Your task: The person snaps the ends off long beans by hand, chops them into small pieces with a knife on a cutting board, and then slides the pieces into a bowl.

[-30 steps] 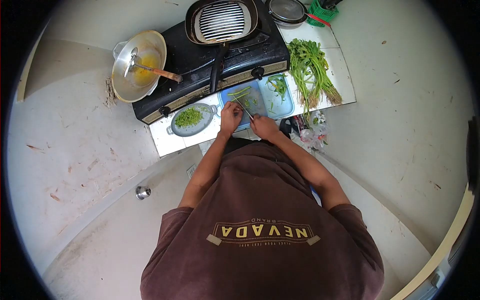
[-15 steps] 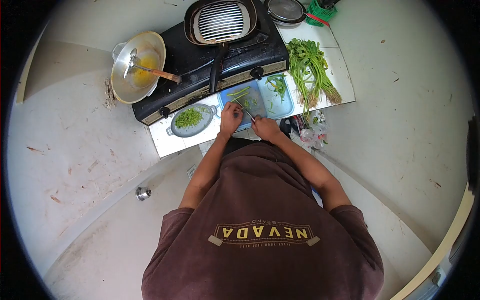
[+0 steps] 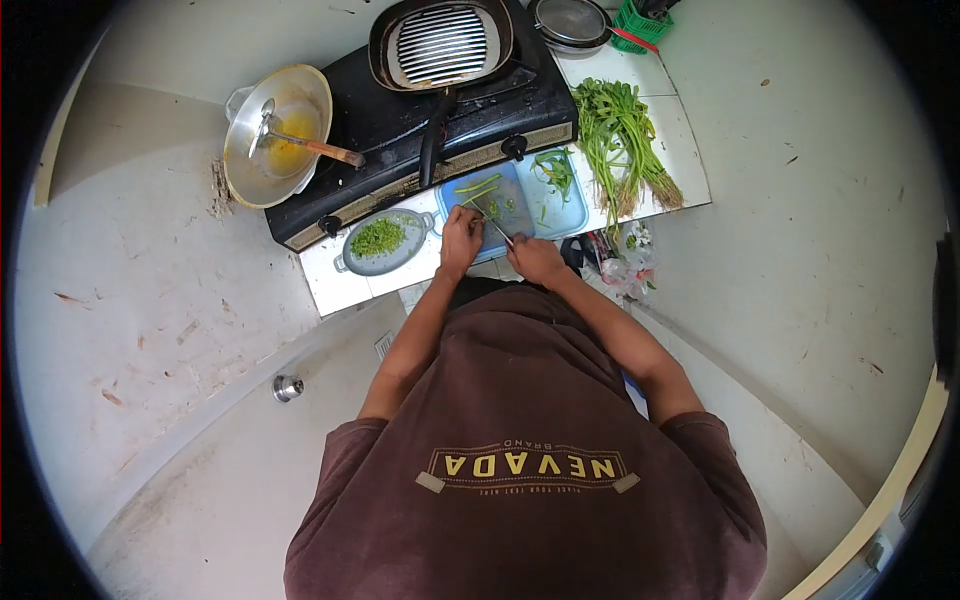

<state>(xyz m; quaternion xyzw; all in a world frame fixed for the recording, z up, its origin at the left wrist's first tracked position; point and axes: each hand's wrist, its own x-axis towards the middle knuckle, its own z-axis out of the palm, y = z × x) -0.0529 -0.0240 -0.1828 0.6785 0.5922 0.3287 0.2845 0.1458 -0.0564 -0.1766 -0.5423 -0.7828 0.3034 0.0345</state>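
My right hand (image 3: 537,260) is closed round the handle of a knife (image 3: 499,231), whose blade points up and left over the blue tray (image 3: 572,215). My left hand (image 3: 461,240) has its fingers pressed together at the tray's left part, near the blade tip; what they hold is too small to make out. Long green chilies (image 3: 480,186) lie just above those fingers, with small cut pieces (image 3: 494,208) beside the blade. More green strips (image 3: 554,172) lie in the tray's right part. Chopped greens (image 3: 378,237) fill part of a grey oval dish (image 3: 398,258) on the left.
A black stove (image 3: 350,100) stands behind the tray, bearing a grill pan (image 3: 440,45) whose handle points toward me. At its left is a large pan (image 3: 243,165) with a ladle. Leafy greens with roots (image 3: 622,145), a strainer (image 3: 572,18) and a green basket (image 3: 633,25) are at right.
The knife and my right hand have shifted very slightly to the right. My left hand stays nearly where it was.
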